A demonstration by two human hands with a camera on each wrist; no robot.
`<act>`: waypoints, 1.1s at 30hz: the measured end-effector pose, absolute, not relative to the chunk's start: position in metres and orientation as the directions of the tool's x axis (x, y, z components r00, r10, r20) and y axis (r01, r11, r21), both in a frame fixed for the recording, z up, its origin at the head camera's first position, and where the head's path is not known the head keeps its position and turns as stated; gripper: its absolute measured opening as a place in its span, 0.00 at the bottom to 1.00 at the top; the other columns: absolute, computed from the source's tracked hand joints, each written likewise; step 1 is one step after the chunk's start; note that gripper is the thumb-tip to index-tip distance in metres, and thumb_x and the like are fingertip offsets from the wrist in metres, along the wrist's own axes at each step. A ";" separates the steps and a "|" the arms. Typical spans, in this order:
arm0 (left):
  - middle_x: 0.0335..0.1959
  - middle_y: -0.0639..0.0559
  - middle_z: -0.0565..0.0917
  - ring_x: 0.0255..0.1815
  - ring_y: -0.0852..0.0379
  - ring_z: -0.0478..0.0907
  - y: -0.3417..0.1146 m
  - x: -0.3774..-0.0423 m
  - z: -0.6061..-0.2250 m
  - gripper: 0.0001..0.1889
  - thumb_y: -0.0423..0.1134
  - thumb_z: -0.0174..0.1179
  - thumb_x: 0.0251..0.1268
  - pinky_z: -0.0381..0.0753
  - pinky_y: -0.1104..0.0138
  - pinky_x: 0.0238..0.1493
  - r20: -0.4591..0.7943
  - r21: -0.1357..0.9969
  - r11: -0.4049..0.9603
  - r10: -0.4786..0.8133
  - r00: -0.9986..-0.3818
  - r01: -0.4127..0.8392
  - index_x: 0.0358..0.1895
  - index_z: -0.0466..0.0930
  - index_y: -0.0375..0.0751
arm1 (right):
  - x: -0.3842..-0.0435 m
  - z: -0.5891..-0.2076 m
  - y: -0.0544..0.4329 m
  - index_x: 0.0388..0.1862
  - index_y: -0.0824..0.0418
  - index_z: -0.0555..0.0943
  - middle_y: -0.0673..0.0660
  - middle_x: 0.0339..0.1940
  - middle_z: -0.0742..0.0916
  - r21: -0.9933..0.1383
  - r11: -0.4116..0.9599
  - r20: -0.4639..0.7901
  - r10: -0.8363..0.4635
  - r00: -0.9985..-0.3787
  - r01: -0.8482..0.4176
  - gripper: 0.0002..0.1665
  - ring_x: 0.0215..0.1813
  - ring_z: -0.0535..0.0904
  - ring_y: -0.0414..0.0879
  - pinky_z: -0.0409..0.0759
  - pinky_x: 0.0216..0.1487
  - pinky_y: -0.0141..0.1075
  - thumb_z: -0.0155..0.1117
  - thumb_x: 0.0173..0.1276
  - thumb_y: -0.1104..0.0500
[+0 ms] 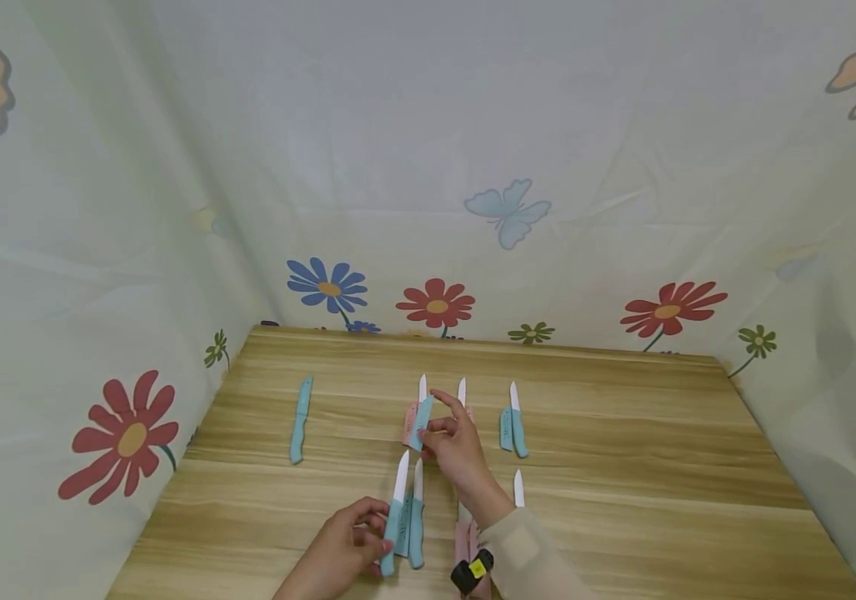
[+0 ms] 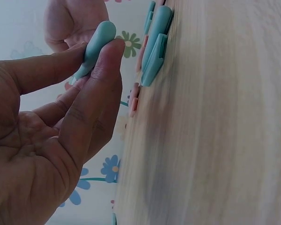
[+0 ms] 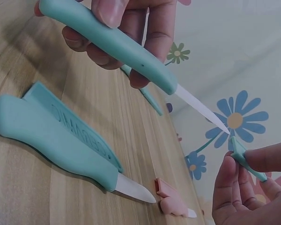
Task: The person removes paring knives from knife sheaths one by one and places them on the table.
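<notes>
My left hand point(image 1: 345, 542) pinches the turquoise handle of a small paring knife point(image 1: 392, 533), its white blade pointing away from me. Fingers and thumb of my right hand point(image 1: 461, 458) hold a turquoise blade sheath point(image 1: 422, 421) beyond the knife. In the right wrist view the blade tip meets the open end of the sheath point(image 3: 239, 152). Just right of the held knife, another turquoise knife point(image 1: 417, 533) lies on the table with its sheath point(image 1: 402, 533) alongside. The left wrist view shows the thumb and fingers around the handle point(image 2: 97, 47).
A sheathed turquoise knife point(image 1: 302, 421) lies at the left of the wooden table point(image 1: 623, 467). Behind my right hand are pink sheaths point(image 1: 408, 423) with bare white blades. Farther right lies a turquoise knife point(image 1: 518, 429) beside its sheath. My right forearm partly covers pink pieces point(image 1: 461, 542).
</notes>
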State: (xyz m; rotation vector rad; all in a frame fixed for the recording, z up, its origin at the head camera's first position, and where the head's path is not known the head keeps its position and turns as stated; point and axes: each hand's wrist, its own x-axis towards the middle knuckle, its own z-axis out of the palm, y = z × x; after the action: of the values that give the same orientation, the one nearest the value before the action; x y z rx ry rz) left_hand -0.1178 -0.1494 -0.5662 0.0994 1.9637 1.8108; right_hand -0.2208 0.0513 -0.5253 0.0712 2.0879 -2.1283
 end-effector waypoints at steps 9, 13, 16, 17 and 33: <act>0.46 0.43 0.77 0.40 0.53 0.82 -0.154 -0.118 -0.569 0.23 0.25 0.65 0.66 0.90 0.60 0.35 -0.271 0.961 0.139 0.336 -0.902 -0.238 0.62 0.72 0.30 | -0.220 -0.527 0.049 0.77 0.50 0.69 0.58 0.39 0.82 -0.988 -0.023 -0.148 -0.084 -0.985 0.151 0.39 0.33 0.82 0.43 0.87 0.40 0.40 0.63 0.71 0.72; 0.47 0.42 0.78 0.41 0.53 0.82 -0.162 -0.120 -0.572 0.23 0.24 0.64 0.66 0.90 0.59 0.35 -0.268 0.961 0.149 0.313 -0.911 -0.232 0.63 0.72 0.30 | -0.218 -0.530 0.046 0.77 0.51 0.69 0.57 0.38 0.80 -0.988 -0.029 -0.152 -0.087 -0.985 0.155 0.39 0.33 0.81 0.43 0.87 0.39 0.39 0.63 0.70 0.73; 0.47 0.42 0.78 0.41 0.53 0.83 -0.169 -0.121 -0.573 0.23 0.23 0.64 0.66 0.91 0.59 0.36 -0.268 0.960 0.155 0.293 -0.918 -0.231 0.63 0.72 0.29 | -0.217 -0.532 0.043 0.77 0.51 0.69 0.56 0.38 0.79 -0.985 -0.026 -0.165 -0.095 -0.982 0.168 0.40 0.33 0.80 0.43 0.86 0.38 0.37 0.63 0.70 0.73; 0.48 0.41 0.78 0.41 0.53 0.83 -0.171 -0.121 -0.573 0.23 0.23 0.63 0.65 0.91 0.58 0.37 -0.268 0.960 0.155 0.288 -0.919 -0.232 0.63 0.72 0.29 | -0.216 -0.533 0.042 0.78 0.51 0.68 0.56 0.38 0.79 -0.986 -0.022 -0.165 -0.100 -0.981 0.168 0.40 0.33 0.80 0.43 0.86 0.38 0.37 0.63 0.70 0.73; 0.47 0.39 0.80 0.41 0.51 0.84 -0.203 -0.123 -0.574 0.24 0.25 0.67 0.64 0.91 0.60 0.35 -0.247 0.953 0.223 0.181 -0.952 -0.205 0.63 0.73 0.28 | -0.200 -0.547 0.028 0.78 0.55 0.68 0.57 0.38 0.79 -0.988 0.048 -0.155 -0.172 -0.973 0.149 0.42 0.31 0.80 0.43 0.89 0.39 0.41 0.67 0.67 0.73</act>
State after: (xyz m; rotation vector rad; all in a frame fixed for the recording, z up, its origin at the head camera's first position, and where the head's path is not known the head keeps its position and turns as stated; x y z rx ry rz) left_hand -0.1226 -0.2028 -0.5737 -0.0223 2.1961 1.7856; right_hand -0.1998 0.0284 -0.5472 -0.0237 2.0918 -2.0203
